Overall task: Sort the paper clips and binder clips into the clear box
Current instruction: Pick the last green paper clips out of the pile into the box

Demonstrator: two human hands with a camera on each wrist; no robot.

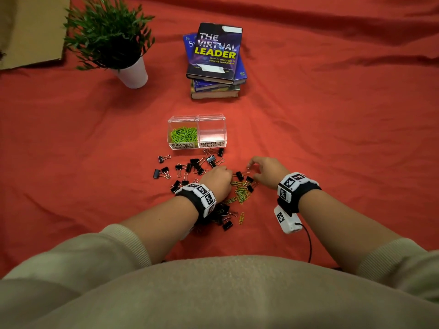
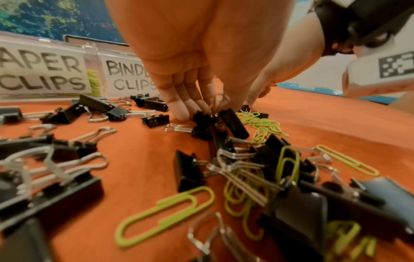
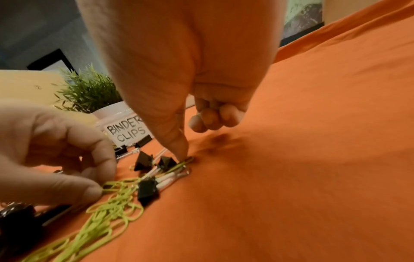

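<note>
Clips lay scattered on the red cloth [image 1: 332, 138] at 6 o'clock of the clear box [image 1: 196, 119], whose left cell held green paper clips while the right was bare. Left hand [image 1: 217, 180] had its fingers [image 2: 179, 106] bunched on a black binder clip [image 2: 201, 120]; right hand [image 1: 267, 169] pinched a green paper clip [image 3: 187, 160]. Binder clips looked stiff, best taken by the wire handles; paper clips looked light, thin, slippery and apt to tangle.
</note>
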